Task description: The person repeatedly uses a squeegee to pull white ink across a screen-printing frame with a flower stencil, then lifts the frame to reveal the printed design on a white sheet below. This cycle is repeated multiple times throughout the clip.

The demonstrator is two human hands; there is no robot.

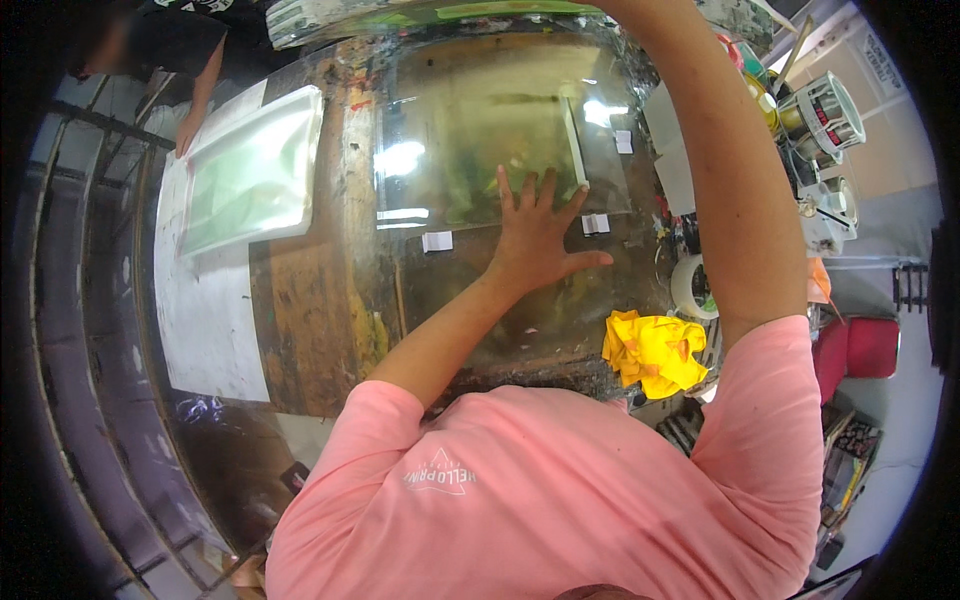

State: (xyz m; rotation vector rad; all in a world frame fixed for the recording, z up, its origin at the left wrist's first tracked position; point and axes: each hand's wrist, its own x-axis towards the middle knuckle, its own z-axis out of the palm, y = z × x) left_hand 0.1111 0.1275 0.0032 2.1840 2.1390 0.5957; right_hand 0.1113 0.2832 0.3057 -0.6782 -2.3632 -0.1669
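Note:
My left hand (540,225) lies with its fingers spread at the near edge of a glossy clear sheet (480,130) on the stained worktable (330,330). Nothing is in its grasp. Close to the fingertips runs a narrow white strip (573,140) along the sheet's right side. Small white tabs, one near left (437,241), one near right (596,223) and one farther right (624,141), sit around the sheet. My right arm (735,170) stretches to the far side, and its hand is cut off by the top edge of the picture.
A stack of clear plastic sheets (250,175) rests on white board (205,330) at left, near another person's hand (188,135). At right are a crumpled yellow cloth (655,353), a tape roll (690,287) and paint tubs (825,115). A paint-smeared frame (330,22) spans the far edge.

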